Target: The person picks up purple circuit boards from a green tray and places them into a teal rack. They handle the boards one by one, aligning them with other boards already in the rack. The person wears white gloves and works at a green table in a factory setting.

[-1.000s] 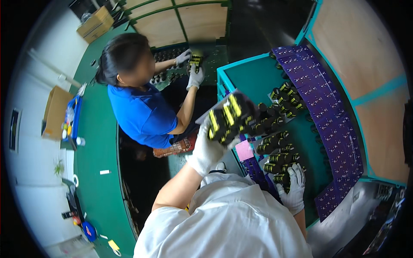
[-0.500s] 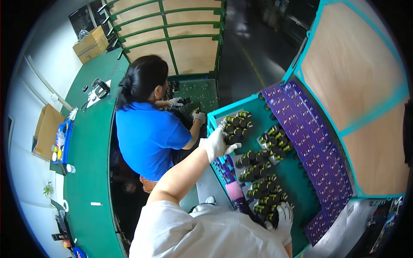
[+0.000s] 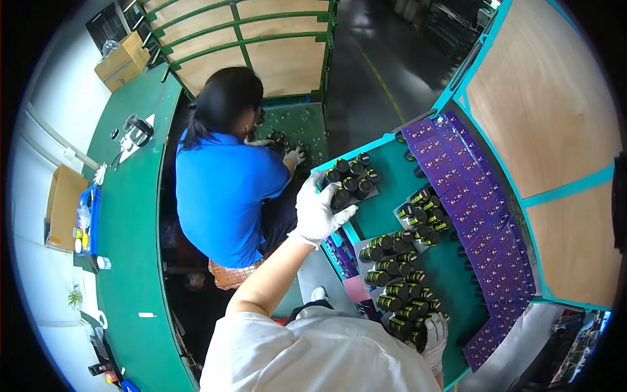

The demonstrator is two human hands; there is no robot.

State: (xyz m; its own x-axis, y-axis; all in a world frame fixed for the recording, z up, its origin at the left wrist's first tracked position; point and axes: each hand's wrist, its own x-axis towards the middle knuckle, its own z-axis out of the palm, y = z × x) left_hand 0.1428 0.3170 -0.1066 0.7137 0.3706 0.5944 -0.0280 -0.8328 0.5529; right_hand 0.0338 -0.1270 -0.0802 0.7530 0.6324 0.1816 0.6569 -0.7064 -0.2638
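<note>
My left hand [image 3: 319,210], in a white glove, has its fingers spread at the left edge of a cluster of black cylindrical bottles [image 3: 351,178] with yellow-green labels. They rest on a grey sheet [image 3: 375,193] at the far left corner of a teal-framed trolley. Its fingertips reach the nearest bottles; none is lifted. My right hand [image 3: 434,340], also gloved, lies with outstretched fingers along the right side of the nearest bottle group [image 3: 405,307]. Part of that hand is hidden behind the bottles and my shirt. More groups of the same bottles [image 3: 424,215] stand between the hands.
Purple printed sheets [image 3: 470,215] cover the trolley's right side, over more bottles. Wood-panelled doors [image 3: 542,104] stand beyond. A seated co-worker in a blue shirt [image 3: 225,199] works close on my left at a green trolley [image 3: 307,127]. A long green bench [image 3: 134,228] runs further left.
My left hand stays beside the far bottle cluster, its fingers now more spread. My right hand barely moves. The view has shifted slightly, and the co-worker's hands have shifted over the other bottles.
</note>
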